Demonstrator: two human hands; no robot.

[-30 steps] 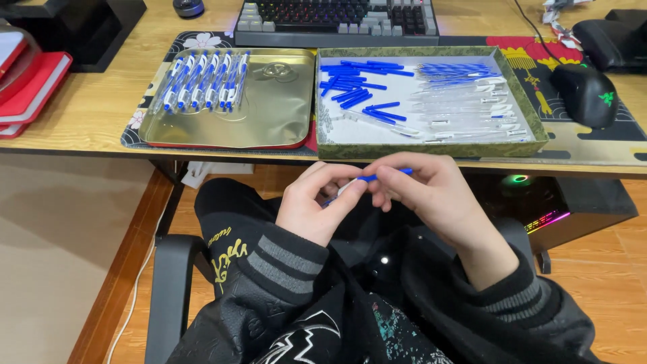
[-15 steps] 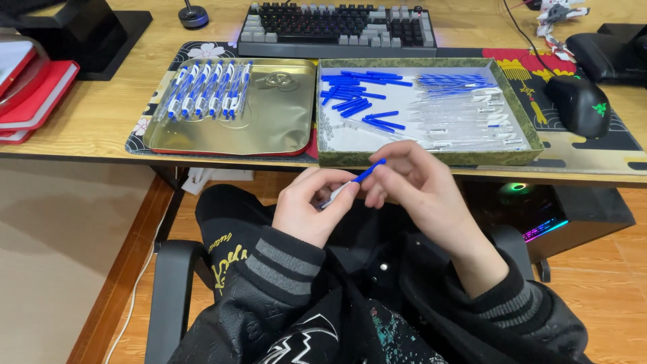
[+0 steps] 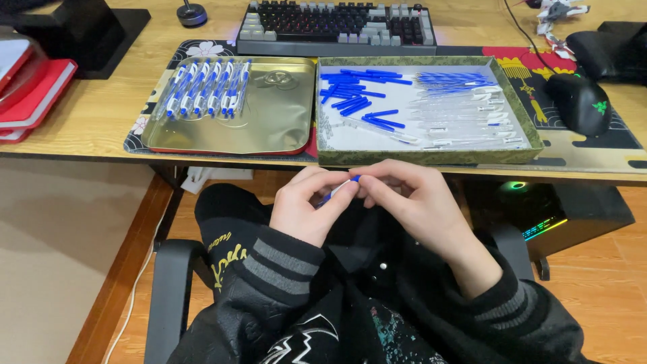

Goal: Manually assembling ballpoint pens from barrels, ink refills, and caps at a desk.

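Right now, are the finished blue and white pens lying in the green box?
No, the assembled pens lie in the gold metal tray; the green box holds loose parts.

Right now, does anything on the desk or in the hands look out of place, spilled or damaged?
Nothing stands out. Both hands, left hand and right hand, hold one blue pen together. Finished pens lie in a row in the metal tray; loose parts stay inside the box.

Home computer desk, wooden desktop (image 3: 101,114), mechanical keyboard (image 3: 337,27), gaming mouse (image 3: 581,102), lit PC tower (image 3: 539,216), swivel chair (image 3: 168,296)
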